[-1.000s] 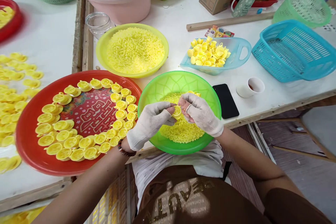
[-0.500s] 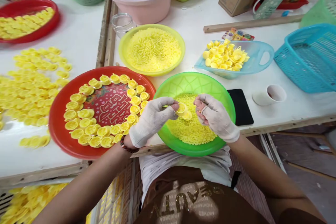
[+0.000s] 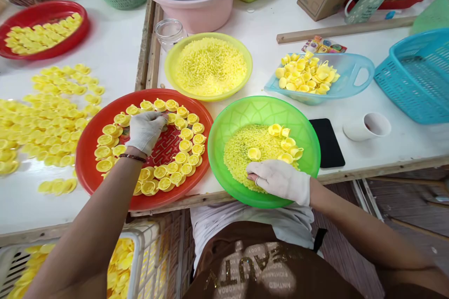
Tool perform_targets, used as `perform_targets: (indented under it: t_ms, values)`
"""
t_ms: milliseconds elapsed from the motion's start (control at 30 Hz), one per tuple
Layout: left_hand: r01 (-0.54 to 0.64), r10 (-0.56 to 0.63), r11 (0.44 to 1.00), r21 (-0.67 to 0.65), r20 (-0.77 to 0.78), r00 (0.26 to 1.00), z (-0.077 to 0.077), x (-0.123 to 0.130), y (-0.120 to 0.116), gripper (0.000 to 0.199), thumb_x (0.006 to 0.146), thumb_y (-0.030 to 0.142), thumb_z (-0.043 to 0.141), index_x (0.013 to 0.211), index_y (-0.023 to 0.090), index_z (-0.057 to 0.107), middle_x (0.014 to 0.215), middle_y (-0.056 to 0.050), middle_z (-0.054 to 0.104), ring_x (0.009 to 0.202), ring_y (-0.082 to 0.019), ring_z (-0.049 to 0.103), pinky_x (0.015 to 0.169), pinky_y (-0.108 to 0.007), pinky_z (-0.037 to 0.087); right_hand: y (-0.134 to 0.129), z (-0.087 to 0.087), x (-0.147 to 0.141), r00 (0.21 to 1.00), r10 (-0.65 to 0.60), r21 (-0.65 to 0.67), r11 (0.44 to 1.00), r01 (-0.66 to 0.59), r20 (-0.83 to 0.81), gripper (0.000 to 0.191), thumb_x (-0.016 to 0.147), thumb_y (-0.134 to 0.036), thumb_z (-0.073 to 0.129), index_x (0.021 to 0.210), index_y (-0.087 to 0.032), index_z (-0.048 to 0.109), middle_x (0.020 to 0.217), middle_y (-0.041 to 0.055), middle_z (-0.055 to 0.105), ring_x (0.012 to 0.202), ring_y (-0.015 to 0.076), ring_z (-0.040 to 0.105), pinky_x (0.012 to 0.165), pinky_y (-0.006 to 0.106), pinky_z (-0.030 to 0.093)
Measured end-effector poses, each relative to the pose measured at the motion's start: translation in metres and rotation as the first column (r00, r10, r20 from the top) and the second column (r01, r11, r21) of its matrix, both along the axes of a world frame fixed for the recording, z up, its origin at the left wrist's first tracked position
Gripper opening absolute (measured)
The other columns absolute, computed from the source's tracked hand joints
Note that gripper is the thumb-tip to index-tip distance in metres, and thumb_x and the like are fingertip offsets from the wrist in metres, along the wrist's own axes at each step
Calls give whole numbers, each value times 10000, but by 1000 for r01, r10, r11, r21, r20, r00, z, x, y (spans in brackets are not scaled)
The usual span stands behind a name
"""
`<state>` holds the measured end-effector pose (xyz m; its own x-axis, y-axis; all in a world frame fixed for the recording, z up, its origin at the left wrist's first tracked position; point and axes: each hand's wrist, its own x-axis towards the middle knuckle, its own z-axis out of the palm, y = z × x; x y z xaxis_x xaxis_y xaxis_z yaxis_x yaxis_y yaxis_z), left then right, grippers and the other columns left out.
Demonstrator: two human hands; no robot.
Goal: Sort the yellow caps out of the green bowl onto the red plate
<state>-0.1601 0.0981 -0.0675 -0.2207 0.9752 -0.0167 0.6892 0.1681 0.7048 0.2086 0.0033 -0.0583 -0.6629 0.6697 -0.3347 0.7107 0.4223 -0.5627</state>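
My left hand (image 3: 145, 131), in a white fingerless-tip glove, reaches over the red round tray (image 3: 84, 159). Its fingers are pinched at the edge of a small yellow plastic cup piece (image 3: 171, 118), on the inner side of the ring of similar pieces lying along the tray. In the bright green basin (image 3: 224, 117), my gloved right hand (image 3: 278, 180) rests low on the small yellow pellets (image 3: 242, 147), fingers curled together with their tips partly hidden. Near it, several loose yellow cups (image 3: 286, 144) and one single yellow cup (image 3: 254, 153) lie on the pellets.
Behind stand a yellow bowl of pellets (image 3: 212, 96), a pink tub (image 3: 196, 14) and a glass jar (image 3: 170, 32). To the right are a blue scoop tray (image 3: 351, 88), a black phone-like slab (image 3: 328, 142) and a white cup (image 3: 361, 133). Loose yellow pieces (image 3: 52, 121) cover the left table.
My left hand has moved left from the green basin to the red tray, bringing the yellow piece there. My right hand has dropped onto the pellets. The view has shifted slightly.
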Motion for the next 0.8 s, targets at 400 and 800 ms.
perform_targets:
  t_ms: [400, 800]
  values:
    - [664, -611, 746, 53, -343, 714, 32, 154, -32, 225, 918, 196, 532, 954, 191, 754, 963, -75, 723, 902, -214, 660, 831, -331, 494, -3, -3, -9, 948, 160, 229, 947, -227, 276, 307, 1033, -389, 503, 1131, -140, 654, 1133, 158, 672, 997, 316, 649, 808, 423, 494]
    - [615, -680, 729, -302, -213, 702, 9, 197, -22, 65, 795, 241, 629, 756, 198, 601, 758, -45, 638, 704, -200, 570, 621, -300, 372, 14, 0, 5, 697, -469, -340, 881, 328, -542, 246, 1008, -360, 517, 818, -206, 543, 674, -28, 536, 594, 112, 482, 595, 269, 391]
